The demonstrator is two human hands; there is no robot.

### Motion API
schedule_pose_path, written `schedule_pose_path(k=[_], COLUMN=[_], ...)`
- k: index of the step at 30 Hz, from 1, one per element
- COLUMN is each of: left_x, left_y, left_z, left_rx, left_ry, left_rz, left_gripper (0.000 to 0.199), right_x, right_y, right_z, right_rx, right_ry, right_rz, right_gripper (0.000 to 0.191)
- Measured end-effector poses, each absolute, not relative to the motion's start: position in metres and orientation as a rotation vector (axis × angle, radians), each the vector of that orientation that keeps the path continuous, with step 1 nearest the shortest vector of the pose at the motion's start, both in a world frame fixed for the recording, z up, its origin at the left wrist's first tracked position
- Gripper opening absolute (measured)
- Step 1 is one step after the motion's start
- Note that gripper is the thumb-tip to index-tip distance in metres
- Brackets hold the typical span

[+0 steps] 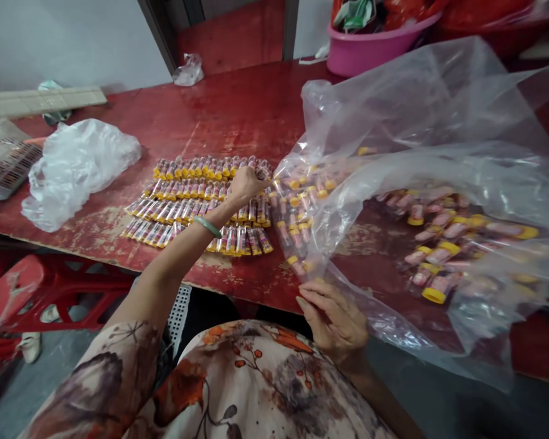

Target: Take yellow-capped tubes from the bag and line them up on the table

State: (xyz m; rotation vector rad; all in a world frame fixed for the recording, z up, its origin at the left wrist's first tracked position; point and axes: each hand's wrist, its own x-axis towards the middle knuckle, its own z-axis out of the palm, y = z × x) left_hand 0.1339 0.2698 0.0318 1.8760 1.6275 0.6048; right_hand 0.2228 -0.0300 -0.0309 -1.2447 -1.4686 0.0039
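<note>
Several rows of small clear tubes with yellow caps and pinkish contents lie side by side on the red table. My left hand, with a green bangle at its wrist, reaches over the right end of the upper rows. Its fingers are closed, and what they hold is hidden. A large clear plastic bag lies to the right, with more tubes loose inside it. At the bag's near left edge is my right hand, fingers bent and together. Whether anything is pinched there cannot be made out.
A crumpled plastic bag and a plastic basket are on the left. At the back stand a pink basin and a small plastic bag. Red stools stand below the table's front edge at the left.
</note>
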Motion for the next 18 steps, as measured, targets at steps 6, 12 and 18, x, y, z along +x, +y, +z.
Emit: schedule_pose_path(k=[6, 12, 18], left_x=[0.146, 0.121, 0.046], left_y=[0.276, 0.259, 0.179], left_z=[0.018, 0.032, 0.047], left_rx=[2.159, 1.858, 0.994], left_ry=[1.705, 1.526, 1.160], left_rz=[0.471, 0.745, 0.984], left_gripper=[0.028, 0.036, 0.043], right_x=[0.235, 0.237, 0.186], right_y=[-0.034, -0.026, 0.016], right_z=[-0.035, 0.001, 0.073], right_rx=[-1.257, -1.081, -0.506], right_ry=[-1.408, -1.476, -1.943], right_rz=[0.017, 0.320, 0.347], right_gripper=[0.016, 0.012, 0.036])
